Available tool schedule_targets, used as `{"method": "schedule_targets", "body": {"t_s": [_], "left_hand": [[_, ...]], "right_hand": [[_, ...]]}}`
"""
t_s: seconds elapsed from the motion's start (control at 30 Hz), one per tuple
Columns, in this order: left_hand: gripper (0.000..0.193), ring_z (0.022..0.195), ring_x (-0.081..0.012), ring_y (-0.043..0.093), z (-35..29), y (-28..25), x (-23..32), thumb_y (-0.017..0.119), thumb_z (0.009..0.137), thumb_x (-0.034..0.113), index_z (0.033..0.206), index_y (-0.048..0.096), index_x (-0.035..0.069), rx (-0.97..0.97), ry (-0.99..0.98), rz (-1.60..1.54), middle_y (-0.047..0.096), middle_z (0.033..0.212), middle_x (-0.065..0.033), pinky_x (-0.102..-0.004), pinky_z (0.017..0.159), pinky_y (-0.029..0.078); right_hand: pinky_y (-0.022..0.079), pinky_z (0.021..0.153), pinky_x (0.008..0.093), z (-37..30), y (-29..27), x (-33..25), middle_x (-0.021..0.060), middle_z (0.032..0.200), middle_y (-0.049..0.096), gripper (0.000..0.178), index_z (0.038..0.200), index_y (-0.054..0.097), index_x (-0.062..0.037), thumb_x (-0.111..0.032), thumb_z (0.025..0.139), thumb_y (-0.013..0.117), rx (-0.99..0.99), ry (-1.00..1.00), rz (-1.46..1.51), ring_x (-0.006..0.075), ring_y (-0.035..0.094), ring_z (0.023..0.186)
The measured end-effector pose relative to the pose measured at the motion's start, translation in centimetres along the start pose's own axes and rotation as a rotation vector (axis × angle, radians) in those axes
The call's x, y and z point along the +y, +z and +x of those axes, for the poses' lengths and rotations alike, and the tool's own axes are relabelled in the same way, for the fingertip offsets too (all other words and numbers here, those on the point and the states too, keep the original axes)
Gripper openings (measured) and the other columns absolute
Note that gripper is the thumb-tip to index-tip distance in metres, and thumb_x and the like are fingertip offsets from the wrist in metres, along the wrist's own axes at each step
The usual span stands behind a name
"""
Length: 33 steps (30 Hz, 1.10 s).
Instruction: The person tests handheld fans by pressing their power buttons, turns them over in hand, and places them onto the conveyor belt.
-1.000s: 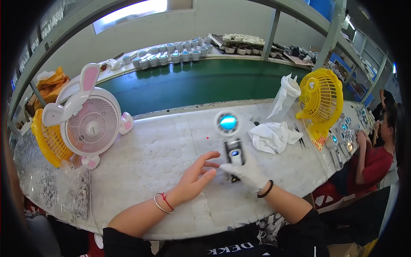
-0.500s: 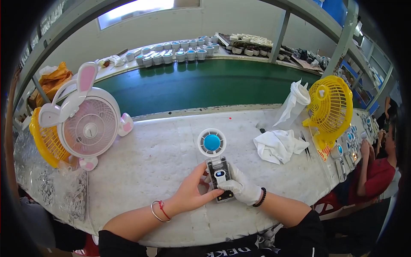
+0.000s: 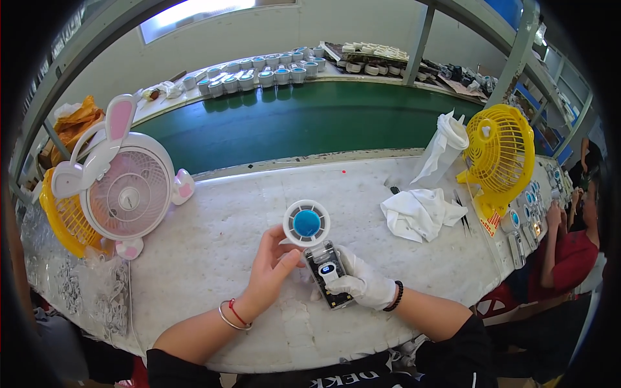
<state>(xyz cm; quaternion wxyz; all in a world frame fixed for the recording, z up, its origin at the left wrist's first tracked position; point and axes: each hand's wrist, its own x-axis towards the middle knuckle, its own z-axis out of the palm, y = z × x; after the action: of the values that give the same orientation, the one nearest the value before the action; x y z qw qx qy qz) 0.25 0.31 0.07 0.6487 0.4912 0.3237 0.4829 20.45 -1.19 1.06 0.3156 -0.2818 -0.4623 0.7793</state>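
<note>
A handheld fan lies tilted in front of me: its round white head [image 3: 306,223] has slots and a blue centre, and its clear handle [image 3: 326,274] shows black parts and a small lit display. My right hand [image 3: 363,282], in a white glove, is closed around the handle from the right, thumb across its front. Bare, my left hand [image 3: 266,268] is at the left of the fan, its fingers at the lower left rim of the head and its thumb stretched toward the handle's top. Whether those fingertips touch the rim I cannot tell.
A pink-and-white rabbit-shaped fan [image 3: 132,194] stands left; a yellow fan [image 3: 498,152] stands right. White cloth [image 3: 420,213] and tweezers [image 3: 462,212] lie right of centre. Beyond runs a green conveyor belt [image 3: 278,123], with rows of blue-centred fans [image 3: 265,79] behind. A co-worker [image 3: 566,258] sits far right.
My left hand has come off the handle and moved up and left to the fan's head. The fan has tilted, its head shifting left and slightly down; my right hand keeps its grip.
</note>
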Motion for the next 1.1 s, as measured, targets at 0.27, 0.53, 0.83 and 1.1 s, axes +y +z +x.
{"method": "schedule_targets", "body": {"t_s": [0.27, 0.53, 0.83, 1.1], "left_hand": [[0.063, 0.120, -0.0183, 0.043, 0.2, 0.2, -0.1, 0.060, 0.084, 0.008, 0.136, 0.025, 0.000, 0.041, 0.132, 0.033, 0.042, 0.131, -0.0106, -0.0325, 0.099, 0.036], [0.069, 0.118, -0.0201, 0.045, 0.1, 0.6, 0.4, 0.064, 0.080, 0.008, 0.136, 0.025, -0.002, 0.068, 0.313, 0.222, 0.044, 0.128, -0.0126, -0.0337, 0.099, 0.035], [0.071, 0.118, -0.0203, 0.044, 0.6, 0.3, 0.2, 0.064, 0.080, 0.007, 0.138, 0.023, -0.001, 0.024, 0.295, 0.240, 0.043, 0.129, -0.0129, -0.0344, 0.099, 0.036], [0.059, 0.111, -0.0195, 0.050, 0.0, 1.3, -0.5, 0.059, 0.085, 0.003, 0.134, 0.027, -0.002, 0.004, 0.025, 0.058, 0.048, 0.124, -0.0134, -0.0319, 0.093, 0.041]], "right_hand": [[0.048, 0.071, 0.0272, 0.2, 0.3, 0.4, 0.0039, 0.099, 0.050, 0.054, 0.126, 0.034, -0.0066, -0.016, 0.080, 0.062, 0.022, 0.032, -0.052, 0.0118, 0.055, 0.082], [0.046, 0.075, 0.0274, 0.3, 0.6, 0.1, 0.0055, 0.105, 0.052, 0.050, 0.124, 0.036, -0.0049, -0.015, 0.080, 0.057, 0.021, 0.021, -0.120, 0.0125, 0.054, 0.088], [0.048, 0.075, 0.0285, 0.5, 0.3, 0.6, 0.0069, 0.105, 0.052, 0.050, 0.126, 0.034, -0.0054, -0.014, 0.083, 0.058, -0.025, 0.006, -0.024, 0.0140, 0.057, 0.088], [0.050, 0.077, 0.0329, 0.7, 1.1, 0.0, 0.0119, 0.116, 0.049, 0.063, 0.134, 0.023, -0.0068, -0.005, 0.079, 0.053, 0.201, -0.061, 0.032, 0.0200, 0.060, 0.089]]}}
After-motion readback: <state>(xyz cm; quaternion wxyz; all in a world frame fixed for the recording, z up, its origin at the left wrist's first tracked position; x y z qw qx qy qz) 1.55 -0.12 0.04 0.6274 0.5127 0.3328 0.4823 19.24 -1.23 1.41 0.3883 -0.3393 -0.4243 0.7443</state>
